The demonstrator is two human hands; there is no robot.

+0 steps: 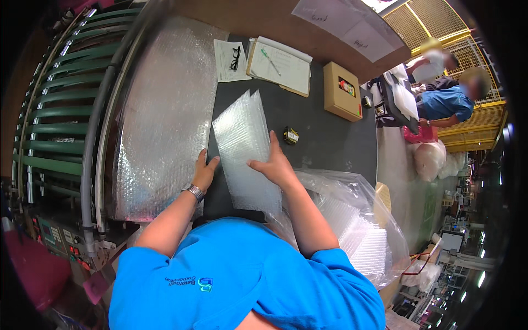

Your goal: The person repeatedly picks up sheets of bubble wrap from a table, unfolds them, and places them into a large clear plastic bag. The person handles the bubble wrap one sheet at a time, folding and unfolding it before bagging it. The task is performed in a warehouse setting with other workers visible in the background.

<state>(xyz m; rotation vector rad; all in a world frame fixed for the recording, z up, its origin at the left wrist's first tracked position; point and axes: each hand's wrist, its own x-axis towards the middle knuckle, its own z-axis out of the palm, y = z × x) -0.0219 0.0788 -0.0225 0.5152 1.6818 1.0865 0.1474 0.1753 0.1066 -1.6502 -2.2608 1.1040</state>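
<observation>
Upright in front of me stand a few clear bubble-wrap bags (242, 143), their pointed top corners fanned slightly apart. My right hand (276, 163) grips their right edge, thumb across the near face and fingers along the side. Just left of the bags is my left hand (204, 171), thumb and fingers apart with nothing in it. It is close to the edge of a wide, flat bubble-wrap sheet (165, 121) on the left of the dark table (346, 148). Right of my right forearm, a large clear plastic bag (352, 190) holds more stacked bubble-wrap bags (369, 247).
A tape measure (291, 136), cardboard box (342, 92), clipboard with papers (283, 63), green pen (270, 60) and black glasses (235, 58) lie farther back. A green roller conveyor (60, 115) runs along the left. Two people (448, 104) stand at far right.
</observation>
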